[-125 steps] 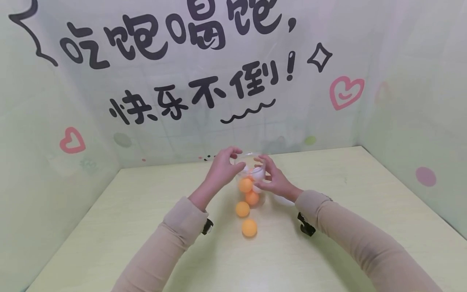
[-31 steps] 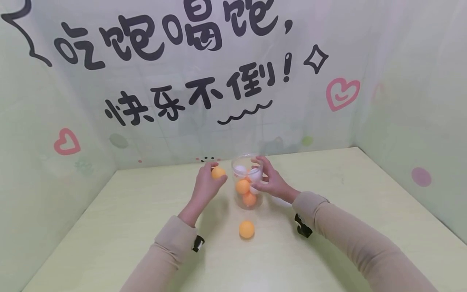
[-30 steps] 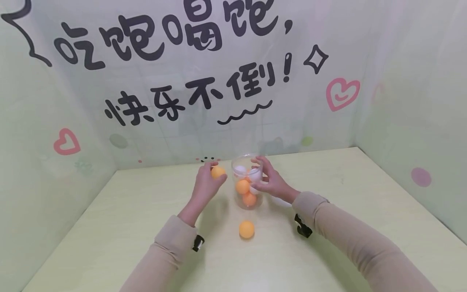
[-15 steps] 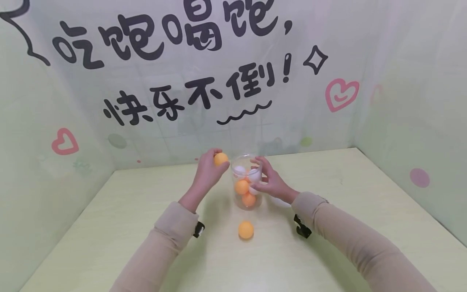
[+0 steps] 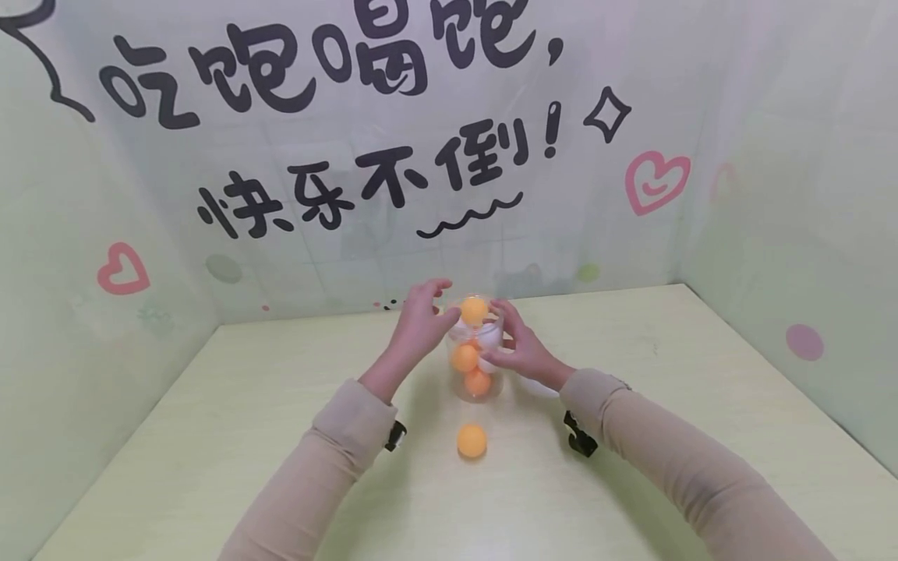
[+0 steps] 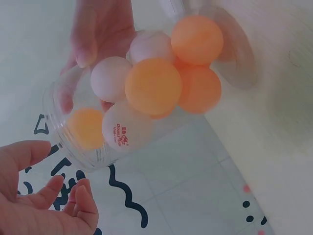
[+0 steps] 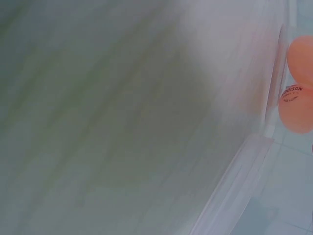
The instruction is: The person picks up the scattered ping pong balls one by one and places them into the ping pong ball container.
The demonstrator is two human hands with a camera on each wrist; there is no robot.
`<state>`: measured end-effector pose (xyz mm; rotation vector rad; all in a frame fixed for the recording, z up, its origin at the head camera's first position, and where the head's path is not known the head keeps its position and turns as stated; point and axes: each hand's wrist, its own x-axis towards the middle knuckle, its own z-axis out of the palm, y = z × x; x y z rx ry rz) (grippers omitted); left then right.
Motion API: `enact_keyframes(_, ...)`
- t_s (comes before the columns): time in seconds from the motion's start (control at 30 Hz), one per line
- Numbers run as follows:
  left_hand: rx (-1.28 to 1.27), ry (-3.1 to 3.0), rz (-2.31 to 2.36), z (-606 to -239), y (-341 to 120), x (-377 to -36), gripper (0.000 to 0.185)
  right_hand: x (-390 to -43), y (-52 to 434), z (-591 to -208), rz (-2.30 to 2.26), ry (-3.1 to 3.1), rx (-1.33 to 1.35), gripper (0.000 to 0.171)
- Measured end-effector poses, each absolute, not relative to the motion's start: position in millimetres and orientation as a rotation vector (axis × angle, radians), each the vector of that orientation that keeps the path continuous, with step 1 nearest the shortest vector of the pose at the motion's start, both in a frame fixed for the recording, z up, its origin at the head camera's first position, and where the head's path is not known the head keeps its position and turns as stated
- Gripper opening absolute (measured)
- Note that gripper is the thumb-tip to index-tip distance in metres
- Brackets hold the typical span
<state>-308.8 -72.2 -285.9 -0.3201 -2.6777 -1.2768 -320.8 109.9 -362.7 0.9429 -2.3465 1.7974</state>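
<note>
A clear plastic jar (image 5: 456, 383) stands on the table with orange and white ping-pong balls inside. My right hand (image 5: 522, 343) grips it from the right side, thumb in front and fingers round the back. At its mouth, my left hand (image 5: 423, 319) has its fingers loosely spread and holds nothing. An orange ping-pong ball (image 6: 85, 128) is just inside the mouth, apart from the left fingers in the left wrist view. One more orange ping-pong ball (image 5: 472, 441) lies on the table in front of the jar. The right wrist view shows orange balls (image 7: 298, 110) at its edge.
A clear round lid-like disc (image 5: 542, 387) lies right of the jar, partly behind my right wrist. The pale table (image 5: 281, 421) ends at a printed back curtain (image 5: 337, 265), with curtains on both sides.
My left hand has carried an orange ping-pong ball from left of the jar to its mouth and let go of it there. The right hand keeps its grip on the jar.
</note>
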Motion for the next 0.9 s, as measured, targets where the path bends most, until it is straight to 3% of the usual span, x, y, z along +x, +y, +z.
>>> enact_keyframes(0.53, -0.304, -2.690, -1.274, -288.4, -81.6, -287.5, 0.037, -316.3, 109.3, -357.9, 1.796, -2.379, 0.907, 0.073)
enact_keyframes(0.9, -0.708, -2.797, -1.065, -314.0, -78.6, -249.4, 0.022, -318.4, 109.8, -359.2, 1.804, -2.356, 0.902, 0.074)
